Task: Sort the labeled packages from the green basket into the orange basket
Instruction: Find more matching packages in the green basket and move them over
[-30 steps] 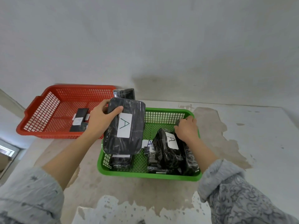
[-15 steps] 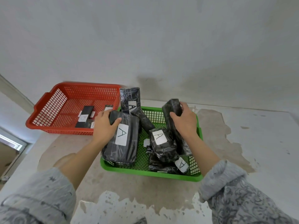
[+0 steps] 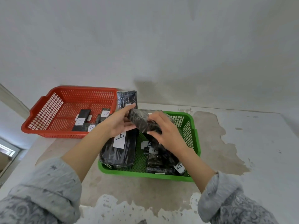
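Observation:
The green basket (image 3: pixel 195 143) sits in front of me with several black wrapped packages, some labeled A. A large package with an A label (image 3: pixel 119 147) lies along its left side. Above the basket both hands hold one small black package (image 3: pixel 140 121): my right hand (image 3: pixel 165 135) grips its near end and my left hand (image 3: pixel 119 122) touches its far end with fingers spread. Its label is hidden. The orange basket (image 3: pixel 43 117) stands to the left and holds flat black packages labeled B (image 3: pixel 82 120).
A tall black package (image 3: pixel 127 98) leans upright against the wall between the two baskets. The worn tabletop (image 3: pixel 234 143) extends to the right of the green basket. A wall rises right behind both baskets. The table's left edge drops off near the orange basket.
My left hand let go of the large A package, which now lies in the green basket. My right hand lifted a small package, and my left hand came over to it.

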